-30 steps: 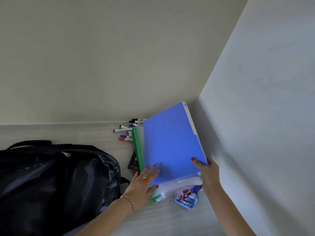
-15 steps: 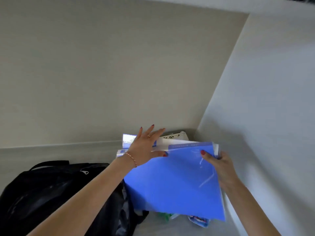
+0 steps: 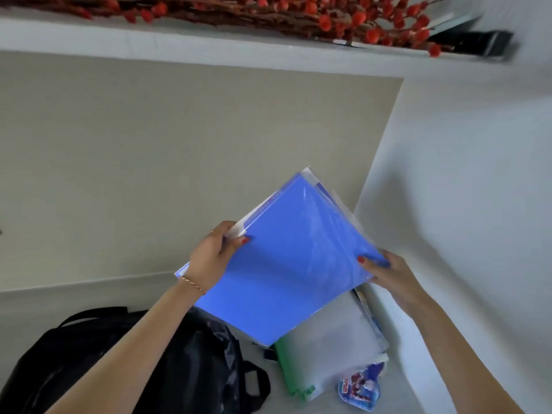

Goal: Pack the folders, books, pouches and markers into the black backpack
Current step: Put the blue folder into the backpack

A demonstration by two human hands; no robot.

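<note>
A blue folder (image 3: 286, 264) hangs tilted in the air above the desk. My left hand (image 3: 212, 255) grips its upper left edge and my right hand (image 3: 388, 273) grips its right corner. The black backpack (image 3: 167, 363) lies on the desk at the lower left, partly under my left forearm. Under the blue folder lies a clear pouch with a green edge (image 3: 325, 348), and a small pouch with a red and blue print (image 3: 360, 389) sits at its near end. The markers are hidden behind the folder.
The pale desk (image 3: 35, 309) sits in a corner, with a beige wall (image 3: 149, 174) behind and a white side panel (image 3: 463, 204) on the right. A white shelf (image 3: 179, 52) overhead carries red berry branches (image 3: 298, 13) and a dark object (image 3: 478, 40).
Both hands have lifted the blue folder off the stack and turned it. My left hand moved from the stack onto the folder's edge. The view has tilted up, showing the shelf.
</note>
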